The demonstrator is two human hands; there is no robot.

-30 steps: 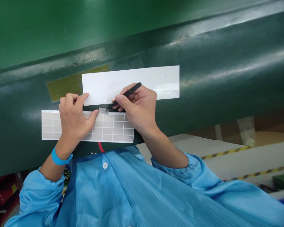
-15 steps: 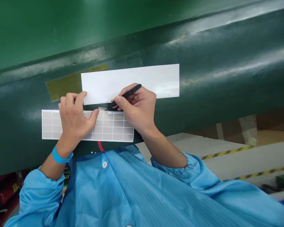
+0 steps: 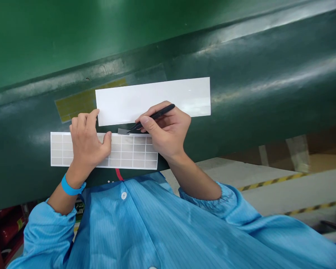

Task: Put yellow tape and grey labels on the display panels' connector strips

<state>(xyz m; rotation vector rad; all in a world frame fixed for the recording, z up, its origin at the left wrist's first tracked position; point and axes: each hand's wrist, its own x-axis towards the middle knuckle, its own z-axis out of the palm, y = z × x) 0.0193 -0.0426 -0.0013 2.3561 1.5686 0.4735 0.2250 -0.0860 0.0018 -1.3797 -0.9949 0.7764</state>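
Observation:
My right hand (image 3: pixel 172 130) grips black tweezers (image 3: pixel 159 112) like a pen. Their tips meet a small translucent grey label (image 3: pixel 123 131) at the upper edge of a label sheet (image 3: pixel 134 161). This sheet is white with rows of pale grey rectangles, and it lies nearest my body. Spread over its left half, my left hand (image 3: pixel 88 140) presses with thumb and fingers apart. Its index fingertip touches the lower left corner of a blank white sheet (image 3: pixel 154 97), which lies just beyond. My right hand partly covers the lower edge of that sheet.
Both sheets rest on a dark green mat (image 3: pixel 254 93) with a rounded fold behind them. A yellow printed sheet (image 3: pixel 78 102) shows beneath a clear cover at left. Red shelving (image 3: pixel 8 231) stands low at left. Yellow-black floor tape (image 3: pixel 274 182) runs at lower right.
The tweezers and my right hand have shifted slightly right. The small label now looks greyer against the dark mat. My left thumb has moved a little left and down.

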